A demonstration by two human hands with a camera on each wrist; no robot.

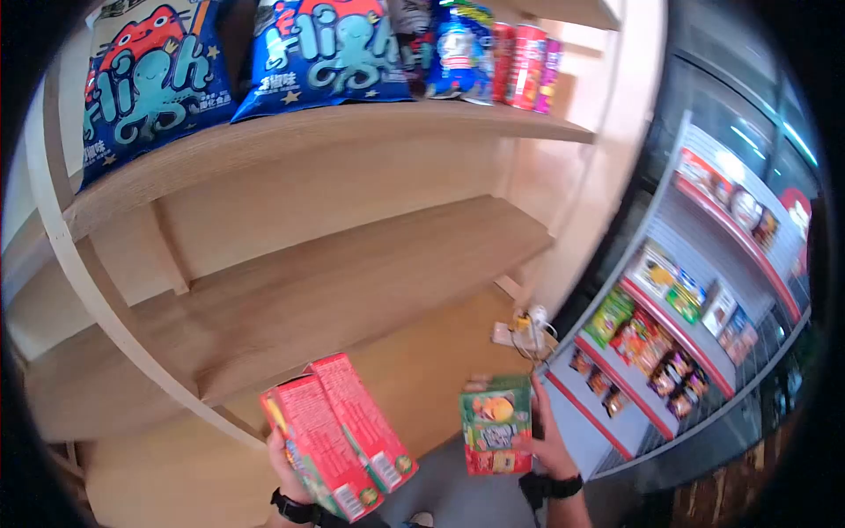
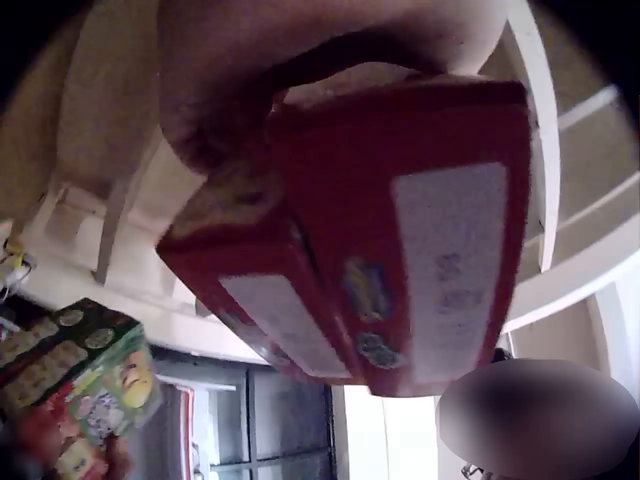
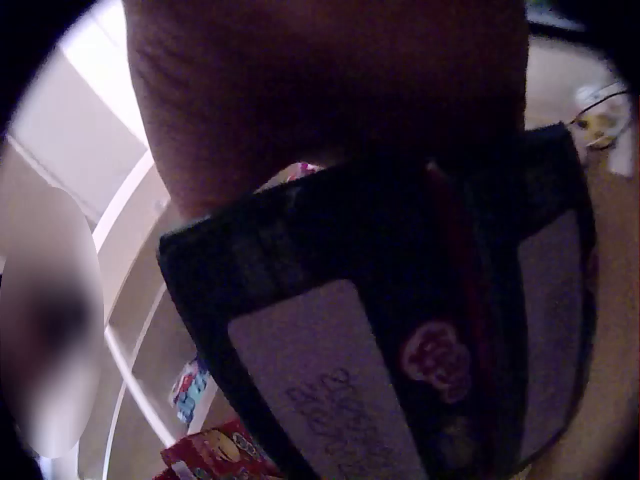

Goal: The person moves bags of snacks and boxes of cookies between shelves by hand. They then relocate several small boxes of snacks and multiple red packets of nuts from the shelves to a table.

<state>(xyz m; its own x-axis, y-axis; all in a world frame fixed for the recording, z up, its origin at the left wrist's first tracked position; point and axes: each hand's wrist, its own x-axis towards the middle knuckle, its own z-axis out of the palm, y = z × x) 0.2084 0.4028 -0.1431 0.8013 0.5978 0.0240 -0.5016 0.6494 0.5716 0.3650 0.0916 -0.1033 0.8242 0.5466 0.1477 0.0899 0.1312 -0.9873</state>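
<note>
My left hand point(image 1: 286, 471) grips two red cardboard snack boxes side by side, low in the middle of the head view. The left box point(image 1: 321, 444) overlaps the right box point(image 1: 368, 421), and printed text and barcodes face up. In the left wrist view their ends, each with a white label point(image 2: 455, 270), point at the camera. To the right, my right hand point(image 1: 550, 440) holds green snack boxes point(image 1: 495, 427) with a fruit picture and a red lower part. Two dark green box ends point(image 3: 300, 340) stand against each other in the right wrist view. Part of each hand is hidden behind its boxes.
Ahead stands a wooden shelf unit with a bare middle board point(image 1: 352, 286). Its upper board point(image 1: 352, 125) carries blue chip bags point(image 1: 330, 53) and red cans point(image 1: 525, 66). A power strip with cables point(image 1: 524, 333) lies at the right. Beyond is a stocked metal rack point(image 1: 678, 308).
</note>
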